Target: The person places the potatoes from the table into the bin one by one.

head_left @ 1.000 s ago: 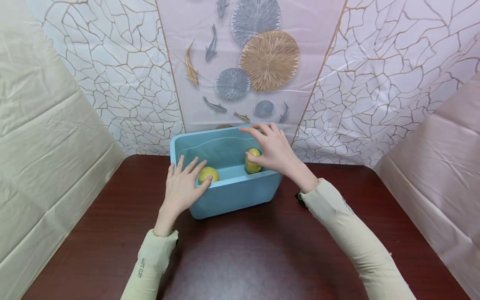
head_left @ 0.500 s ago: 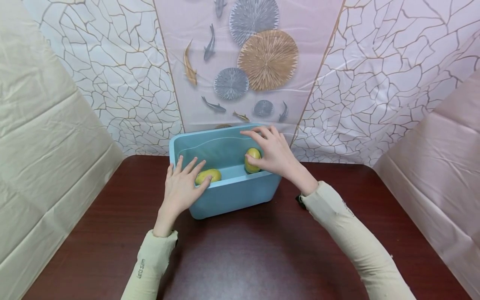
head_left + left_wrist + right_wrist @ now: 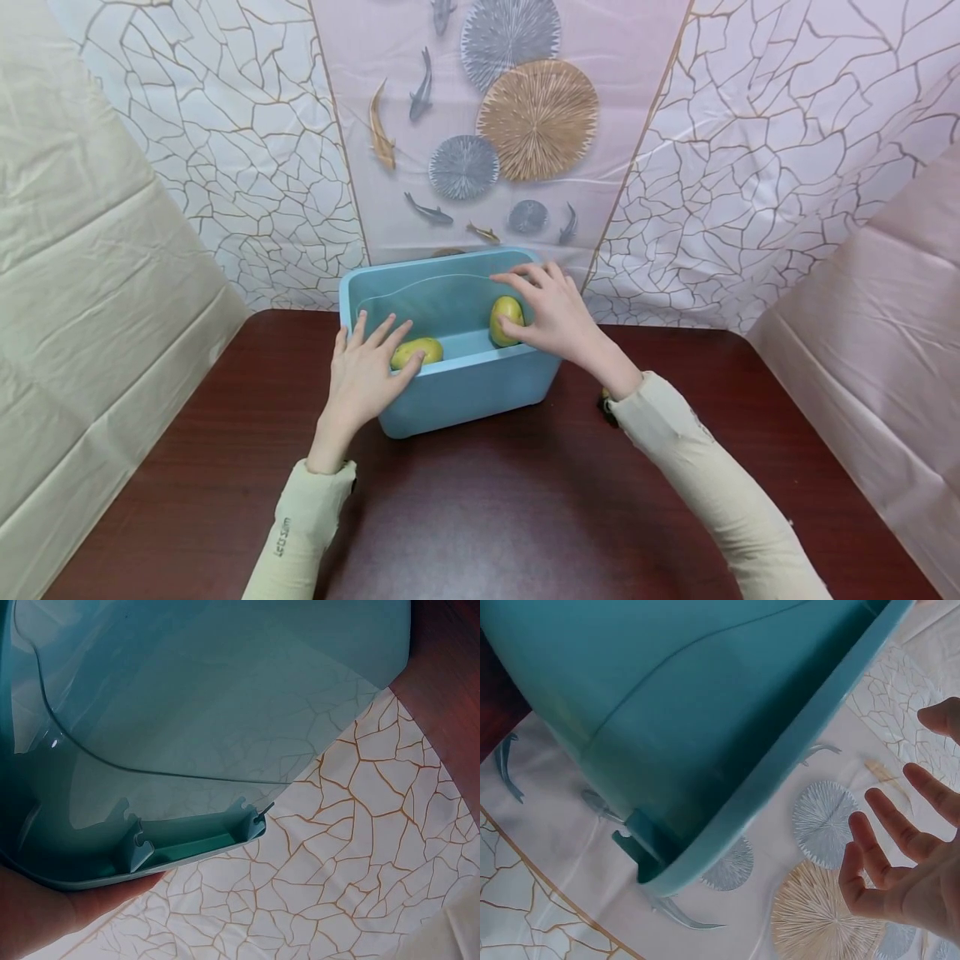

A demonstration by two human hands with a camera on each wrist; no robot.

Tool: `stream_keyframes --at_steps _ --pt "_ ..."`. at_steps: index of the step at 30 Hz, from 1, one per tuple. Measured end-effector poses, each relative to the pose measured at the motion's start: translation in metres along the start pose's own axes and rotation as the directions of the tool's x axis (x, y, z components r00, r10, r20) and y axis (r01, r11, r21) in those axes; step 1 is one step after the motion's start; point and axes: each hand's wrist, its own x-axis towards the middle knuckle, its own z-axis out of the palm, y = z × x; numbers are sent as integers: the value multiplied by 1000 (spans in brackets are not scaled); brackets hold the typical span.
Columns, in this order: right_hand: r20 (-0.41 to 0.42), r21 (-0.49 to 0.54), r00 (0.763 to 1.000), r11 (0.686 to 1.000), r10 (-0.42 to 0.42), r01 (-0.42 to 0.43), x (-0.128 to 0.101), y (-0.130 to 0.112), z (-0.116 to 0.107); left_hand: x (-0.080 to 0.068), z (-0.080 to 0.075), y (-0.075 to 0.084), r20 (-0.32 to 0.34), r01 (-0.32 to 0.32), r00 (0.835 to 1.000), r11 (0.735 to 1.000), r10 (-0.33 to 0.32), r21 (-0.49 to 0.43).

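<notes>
A light blue plastic tub (image 3: 465,392) stands on the dark wooden table (image 3: 525,517). Two yellow-green fruits lie in it: one (image 3: 417,352) by the front wall on the left, one (image 3: 507,318) upright at the right side. My left hand (image 3: 366,371) rests flat on the tub's front rim, its straight fingers reaching over next to the left fruit. My right hand (image 3: 553,315) hovers over the tub's right end with fingers spread, thumb close to the right fruit, holding nothing. The right wrist view shows those fingers (image 3: 889,844) apart beside the tub's rim (image 3: 780,772).
The tub sits at the table's far edge against a patterned backdrop (image 3: 517,125). Plastic sheets hang at the left (image 3: 90,275) and right (image 3: 885,308). The left wrist view shows the tub's outer wall (image 3: 195,712) close up.
The left fruit has dropped lower in the tub and now lies on its side. My right hand has shifted slightly right and down, closer to the right fruit. The left hand has stayed put.
</notes>
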Motion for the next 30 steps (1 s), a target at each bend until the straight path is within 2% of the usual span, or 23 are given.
stream_keyframes --at_steps 8,17,30 --pt "1 8 1000 1000 19 -19 -9 5 4 0 -1 0 3 -2 1000 1000 2 1" --pt "-68 25 998 1000 14 -12 -21 9 5 0 -2 2 -5 -4 1000 1000 4 3" --pt "-99 51 995 999 17 -12 -47 15 2 0 -1 1 5 -1 1000 1000 1 17"
